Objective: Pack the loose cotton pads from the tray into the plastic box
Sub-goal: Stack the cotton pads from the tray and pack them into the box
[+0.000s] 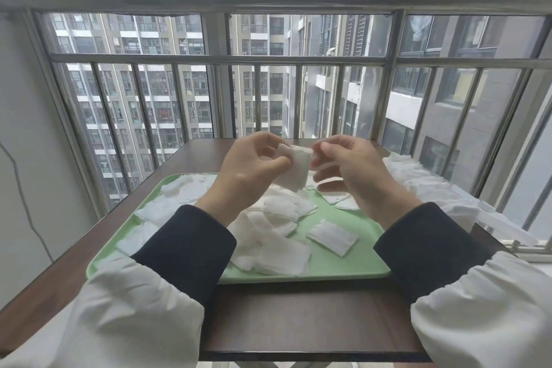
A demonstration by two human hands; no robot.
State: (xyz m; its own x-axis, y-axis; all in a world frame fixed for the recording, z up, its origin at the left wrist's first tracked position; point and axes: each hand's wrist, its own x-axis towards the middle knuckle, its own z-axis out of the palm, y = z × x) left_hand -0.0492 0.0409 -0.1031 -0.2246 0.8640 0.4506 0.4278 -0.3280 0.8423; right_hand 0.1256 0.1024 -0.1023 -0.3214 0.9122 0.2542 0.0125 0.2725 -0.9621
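Observation:
A light green tray (343,269) lies on the brown table and holds several loose white cotton pads (277,251), heaped in the middle and spread to the left. One pad (333,236) lies apart on the tray's right side. Above the tray's far edge my left hand (254,167) and my right hand (352,170) both pinch a small stack of cotton pads (294,170), held upright between them. The clear plastic box (448,203) stands at the table's right edge, with a row of white pads in it.
The brown table (298,317) stands against a metal window railing (221,60). A white wall is on the left with a thin cable (21,188) hanging down it. The table's front strip lies between the tray and me.

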